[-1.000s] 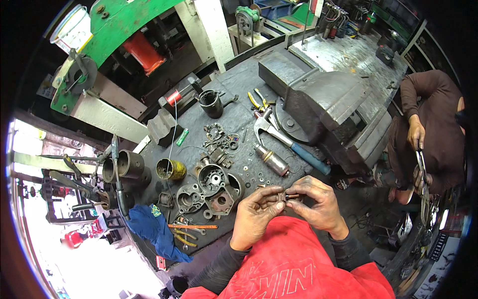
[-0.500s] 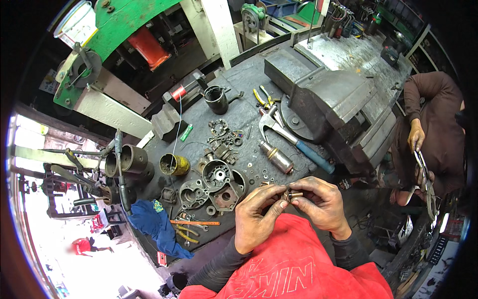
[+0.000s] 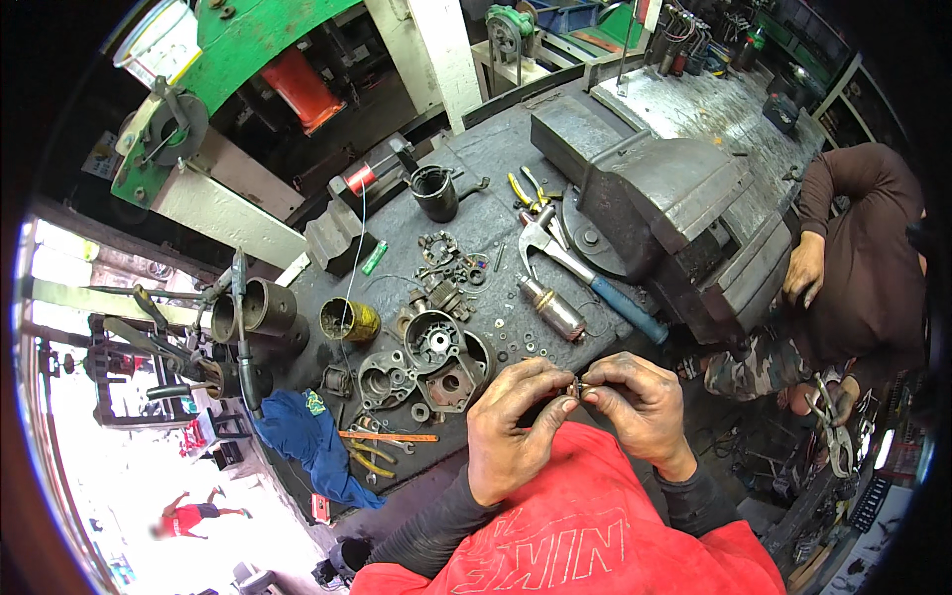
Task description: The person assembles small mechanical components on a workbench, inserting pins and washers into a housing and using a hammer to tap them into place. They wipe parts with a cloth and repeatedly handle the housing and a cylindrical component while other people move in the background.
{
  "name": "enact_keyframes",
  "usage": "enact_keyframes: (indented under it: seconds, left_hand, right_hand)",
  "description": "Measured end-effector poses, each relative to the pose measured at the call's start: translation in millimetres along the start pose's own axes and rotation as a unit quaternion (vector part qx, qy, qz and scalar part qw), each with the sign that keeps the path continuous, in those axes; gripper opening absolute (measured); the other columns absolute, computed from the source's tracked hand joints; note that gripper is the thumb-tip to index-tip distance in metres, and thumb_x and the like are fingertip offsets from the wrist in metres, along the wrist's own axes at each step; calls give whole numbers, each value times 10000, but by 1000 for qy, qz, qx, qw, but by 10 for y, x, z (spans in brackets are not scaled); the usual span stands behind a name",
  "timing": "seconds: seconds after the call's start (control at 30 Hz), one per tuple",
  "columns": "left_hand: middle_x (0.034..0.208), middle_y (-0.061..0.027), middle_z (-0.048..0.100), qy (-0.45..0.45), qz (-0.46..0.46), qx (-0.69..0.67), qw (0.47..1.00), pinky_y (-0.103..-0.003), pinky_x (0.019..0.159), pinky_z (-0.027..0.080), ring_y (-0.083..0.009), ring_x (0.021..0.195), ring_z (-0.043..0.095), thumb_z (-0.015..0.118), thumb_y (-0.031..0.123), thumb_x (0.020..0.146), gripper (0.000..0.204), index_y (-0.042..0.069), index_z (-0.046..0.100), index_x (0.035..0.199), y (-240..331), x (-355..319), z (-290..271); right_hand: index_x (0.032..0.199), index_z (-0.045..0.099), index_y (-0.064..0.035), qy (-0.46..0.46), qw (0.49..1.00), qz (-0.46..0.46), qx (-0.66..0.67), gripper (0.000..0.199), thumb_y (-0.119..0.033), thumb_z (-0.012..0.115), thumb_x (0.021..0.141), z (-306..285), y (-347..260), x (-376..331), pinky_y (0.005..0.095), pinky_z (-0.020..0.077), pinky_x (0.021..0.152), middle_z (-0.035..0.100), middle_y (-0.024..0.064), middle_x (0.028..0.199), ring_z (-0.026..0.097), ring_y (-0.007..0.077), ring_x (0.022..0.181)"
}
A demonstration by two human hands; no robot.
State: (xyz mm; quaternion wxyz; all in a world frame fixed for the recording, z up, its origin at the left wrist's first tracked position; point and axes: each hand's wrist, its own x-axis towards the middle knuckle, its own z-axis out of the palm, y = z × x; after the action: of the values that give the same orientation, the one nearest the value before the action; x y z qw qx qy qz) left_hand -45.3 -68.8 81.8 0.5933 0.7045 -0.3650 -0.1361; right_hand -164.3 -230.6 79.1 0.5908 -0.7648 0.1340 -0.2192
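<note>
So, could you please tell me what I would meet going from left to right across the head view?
White bucket, yellow tin, black cup, left hand, metal part, right hand, co-worker.

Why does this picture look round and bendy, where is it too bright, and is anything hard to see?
Head view: the fisheye lens leaves a round picture with black corners and bends straight edges near the rim; same view, the lower-left floor glares white, washed out; same view, the small part between the left hand and right hand is too tiny to make out.
</note>
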Motion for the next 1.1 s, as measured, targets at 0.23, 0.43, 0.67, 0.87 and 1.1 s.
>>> enact_keyframes:
  seconds: [0.23,0.43,0.67,0.87,1.1]
  left_hand:
    - [1213,-151,710,-7,-54,-78,995,-331,962,590,-227,1129,705,807,-40,888,270,-35,754,1153,-52,-47,24]
    - [1241,-147,677,-3,-89,-135,987,-321,951,613,-200,1126,700,758,-86,916,264,-53,732,1176,-74,-43,42]
    - [1268,-122,644,14,-121,-234,965,-304,936,609,-180,1137,680,714,-112,951,268,-59,701,1214,-57,-52,53]
    - [1322,-134,644,-8,-129,-227,965,-330,1043,570,-200,1208,666,728,-115,941,302,-59,702,1237,-55,-40,33]
    - [1227,-123,709,-22,-204,-298,932,-315,957,600,-176,1097,711,772,-71,928,303,-46,728,1227,-18,12,-42]
  right_hand:
    - [1014,741,32,4,995,-59,-78,156,35,794,868,45,-39,27,338,599,723,752,153,939,748,240,816]
    - [1075,750,29,-6,999,35,-7,179,30,779,899,73,-22,24,324,596,719,758,137,956,749,224,825]
    - [1068,744,37,-8,997,-57,-46,156,7,776,918,25,-53,87,339,593,729,759,163,964,753,258,813]
    - [1059,740,39,-5,998,-40,-57,150,-3,780,921,70,-51,53,346,597,743,761,170,956,760,270,849]
    - [1146,761,24,32,985,57,158,261,-2,802,889,129,-139,79,343,593,797,750,193,1053,754,283,928]
